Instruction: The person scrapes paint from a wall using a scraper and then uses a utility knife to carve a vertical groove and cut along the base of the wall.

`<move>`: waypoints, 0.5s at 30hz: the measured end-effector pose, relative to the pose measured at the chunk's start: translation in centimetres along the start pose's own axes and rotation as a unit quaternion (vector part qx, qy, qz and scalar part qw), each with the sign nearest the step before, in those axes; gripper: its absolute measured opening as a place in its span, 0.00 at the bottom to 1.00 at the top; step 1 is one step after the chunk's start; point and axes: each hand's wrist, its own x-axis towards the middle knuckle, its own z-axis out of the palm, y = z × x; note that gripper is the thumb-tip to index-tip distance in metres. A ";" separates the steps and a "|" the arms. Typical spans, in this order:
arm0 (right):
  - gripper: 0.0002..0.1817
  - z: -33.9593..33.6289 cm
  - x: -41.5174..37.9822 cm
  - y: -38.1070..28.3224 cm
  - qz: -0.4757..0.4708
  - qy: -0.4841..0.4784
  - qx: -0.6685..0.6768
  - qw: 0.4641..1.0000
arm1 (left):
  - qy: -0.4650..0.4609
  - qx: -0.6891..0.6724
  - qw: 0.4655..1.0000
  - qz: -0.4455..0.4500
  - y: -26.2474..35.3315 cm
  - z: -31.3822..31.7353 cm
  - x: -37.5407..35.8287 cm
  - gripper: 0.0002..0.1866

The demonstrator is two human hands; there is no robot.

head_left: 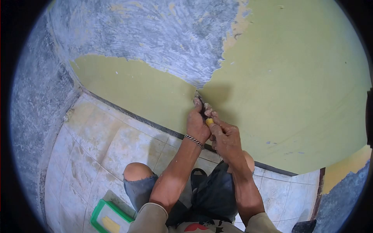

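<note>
Both hands are together low on the green painted wall (279,77), just under the lower tip of a bare grey patch (167,35). My right hand (225,136) is closed round the yellow handle (210,121) of a tool. Beside it, my left hand (198,120), with a chain bracelet at the wrist, is closed at the tool's dark front part, its fingers pointing up the wall. The tool's crusted tip (197,94) is at the paint's edge. Fingers hide much of the tool, so its full shape cannot be made out.
A green-rimmed container (96,214) with something yellowish in it stands on the dusty tiled floor (128,145) at the lower left. A rough grey wall (37,97) rises at the left. My bent knees are below my hands. A dark object (304,226) lies at the lower right.
</note>
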 end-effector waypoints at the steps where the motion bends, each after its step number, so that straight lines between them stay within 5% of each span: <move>1: 0.14 -0.1 -0.2 0.2 -0.035 -0.004 -0.039 0.999 | 0.005 0.020 1.000 0.000 0.1 0.0 -0.5 0.19; 9: 0.16 1.3 0.4 1.1 -0.094 0.012 -0.104 0.990 | -0.015 0.050 0.998 0.024 1.6 0.6 0.2 0.18; 13: 0.15 0.8 0.8 1.7 -0.151 0.049 -0.151 0.976 | 0.056 0.063 0.996 -0.015 0.6 0.1 0.3 0.16; 15: 0.15 0.0 -0.6 2.3 -0.161 0.049 -0.190 0.967 | -0.023 0.032 0.999 -0.014 0.2 -0.6 0.6 0.16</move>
